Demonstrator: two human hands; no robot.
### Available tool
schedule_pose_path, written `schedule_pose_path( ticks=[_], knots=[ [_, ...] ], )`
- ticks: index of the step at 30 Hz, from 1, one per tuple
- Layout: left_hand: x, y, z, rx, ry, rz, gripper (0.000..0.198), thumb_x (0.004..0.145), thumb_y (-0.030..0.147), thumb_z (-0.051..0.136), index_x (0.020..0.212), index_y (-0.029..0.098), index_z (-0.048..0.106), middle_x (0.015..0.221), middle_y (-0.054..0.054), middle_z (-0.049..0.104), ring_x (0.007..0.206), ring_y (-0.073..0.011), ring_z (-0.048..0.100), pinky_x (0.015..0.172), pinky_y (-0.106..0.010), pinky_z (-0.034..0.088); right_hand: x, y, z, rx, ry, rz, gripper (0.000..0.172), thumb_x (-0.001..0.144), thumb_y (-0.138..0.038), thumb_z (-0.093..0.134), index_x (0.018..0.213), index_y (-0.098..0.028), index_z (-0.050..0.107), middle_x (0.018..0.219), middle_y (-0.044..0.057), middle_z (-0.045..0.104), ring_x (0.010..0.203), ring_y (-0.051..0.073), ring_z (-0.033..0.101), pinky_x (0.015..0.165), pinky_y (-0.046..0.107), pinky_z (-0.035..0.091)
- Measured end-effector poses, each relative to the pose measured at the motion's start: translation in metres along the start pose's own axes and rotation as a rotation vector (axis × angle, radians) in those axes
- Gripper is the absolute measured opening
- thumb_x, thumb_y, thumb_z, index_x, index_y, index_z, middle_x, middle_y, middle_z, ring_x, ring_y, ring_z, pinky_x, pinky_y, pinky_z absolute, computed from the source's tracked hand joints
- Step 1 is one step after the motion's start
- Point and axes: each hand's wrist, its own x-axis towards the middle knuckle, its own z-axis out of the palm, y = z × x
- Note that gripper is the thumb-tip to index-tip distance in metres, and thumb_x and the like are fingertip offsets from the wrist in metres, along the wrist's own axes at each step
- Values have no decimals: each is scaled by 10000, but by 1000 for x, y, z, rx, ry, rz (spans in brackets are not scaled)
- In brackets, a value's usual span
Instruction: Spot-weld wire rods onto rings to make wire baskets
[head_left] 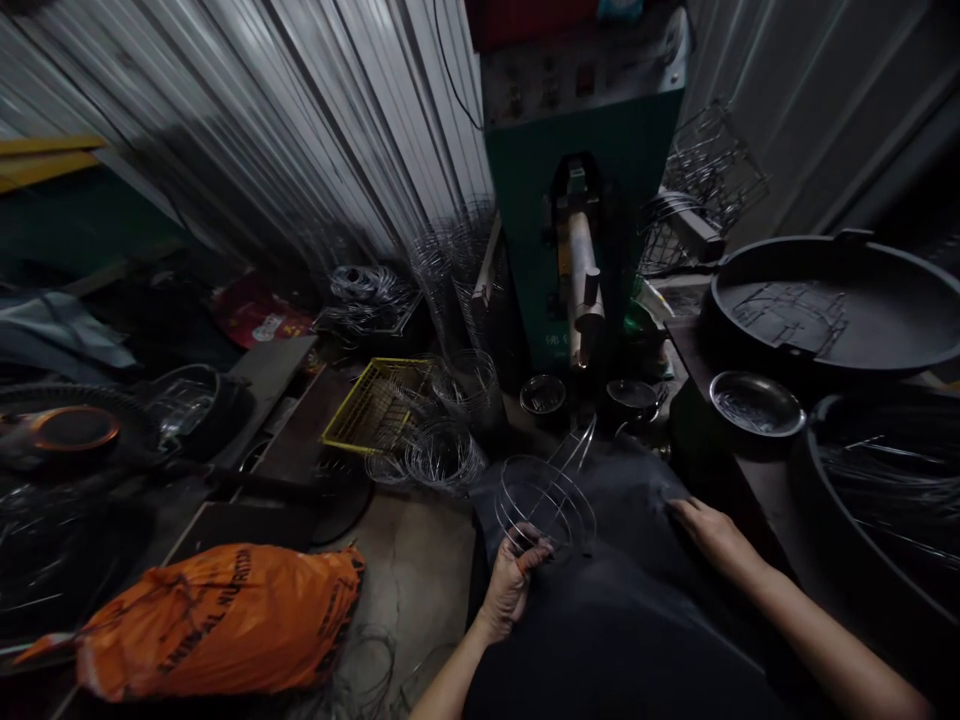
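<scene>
The left hand (510, 583) has its fingers closed on a round wire frame (553, 492) above the dark cloth (622, 610) on the lap. The right hand (712, 535) rests its fingers, slightly bent, at the cloth's edge; whether they grip it, I cannot tell. Ahead, a green machine (517, 200) juts its rod (583, 265) forward. Wire rings (446, 458) and a yellow basket (352, 398) crowd the left, black pans (892, 320) the right.

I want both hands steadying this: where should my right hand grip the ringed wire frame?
On the ringed wire frame, probably the outer curve's right edge, approached from the right: that wire is uncovered, the left hand pinches the near-left rim, and the right hand lies on that side.
</scene>
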Motion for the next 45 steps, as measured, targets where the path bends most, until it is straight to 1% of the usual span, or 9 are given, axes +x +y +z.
schedule_pose_path(
  ticks=[6, 11, 17, 20, 23, 28, 36, 41, 45],
  knots=[
    [-9, -10, -19, -158, 85, 35, 288, 615, 184, 643, 866, 191, 502, 672, 19, 601, 674, -129, 572, 771, -308, 397, -4, -2, 7, -6, 35, 66, 316, 793, -303, 339, 920, -201, 609, 839, 93, 612, 704, 199, 606, 628, 309, 494],
    [-7, -7, -15, -111, 99, 52, 242, 593, 175, 677, 754, 169, 495, 670, 13, 616, 664, -129, 579, 743, -282, 410, 4, -11, 3, 148, 111, 96, 286, 760, -403, 404, 792, -205, 608, 757, 73, 629, 675, 204, 609, 627, 309, 486],
    [9, 4, 3, 1, 26, 24, 341, 578, 170, 707, 836, 166, 485, 630, 22, 604, 591, -110, 575, 638, -241, 429, 46, -77, -29, 349, 9, 80, 276, 766, -433, 456, 733, -201, 602, 701, 37, 640, 650, 176, 589, 593, 253, 450],
    [18, 8, 17, -11, 8, 65, 337, 564, 187, 717, 804, 167, 481, 629, 39, 571, 569, -102, 563, 587, -234, 441, 67, -107, -35, 417, 1, 50, 267, 756, -420, 474, 707, -191, 601, 656, 21, 617, 620, 160, 563, 574, 242, 429],
    [24, 10, 31, -36, 20, 94, 351, 541, 197, 731, 777, 170, 472, 672, 45, 540, 581, -99, 559, 551, -228, 451, 82, -124, -33, 503, 48, 75, 285, 751, -432, 467, 695, -180, 589, 588, 7, 562, 550, 137, 516, 528, 237, 404],
    [30, 13, 46, -80, 14, 115, 360, 554, 230, 728, 800, 183, 470, 704, 45, 522, 601, -89, 550, 547, -220, 456, 95, -131, -29, 694, 127, 146, 308, 725, -469, 490, 670, -174, 563, 572, -6, 507, 521, 115, 452, 495, 228, 375],
    [38, 21, 54, -83, 7, 109, 361, 587, 223, 715, 829, 192, 448, 666, 51, 533, 586, -85, 549, 543, -205, 448, 113, -129, -24, 934, 147, 180, 319, 698, -487, 539, 651, -172, 543, 560, -25, 460, 533, 101, 414, 505, 219, 350],
    [45, 28, 59, -78, -12, 117, 460, 609, 239, 703, 980, 193, 435, 649, 41, 565, 525, -83, 546, 538, -213, 434, 126, -127, -17, 1045, 182, 202, 306, 707, -472, 550, 686, -167, 545, 588, -20, 466, 545, 95, 407, 500, 211, 341],
    [53, 35, 60, -50, -19, 109, 468, 629, 258, 687, 1012, 193, 425, 663, 33, 569, 500, -86, 550, 466, -186, 383, 136, -126, -18, 1107, 177, 232, 309, 692, -478, 565, 682, -169, 545, 578, -23, 470, 536, 96, 406, 491, 213, 330]
  ],
)
